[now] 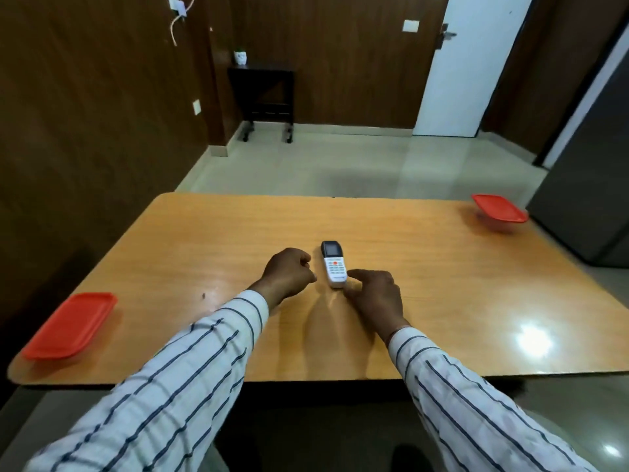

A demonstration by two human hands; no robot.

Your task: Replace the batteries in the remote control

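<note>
A white remote control with a dark screen and an orange button lies face up, lengthwise, in the middle of the wooden table. My left hand rests just left of it with the fingers curled into a loose fist; nothing shows inside it. My right hand sits at the remote's near right corner, thumb and forefinger spread and touching or almost touching its lower end. No batteries are visible.
A red lidded container sits at the table's near left corner, another red lidded container at the far right corner. A dark cabinet stands right of the table. Tiled floor lies beyond the far edge.
</note>
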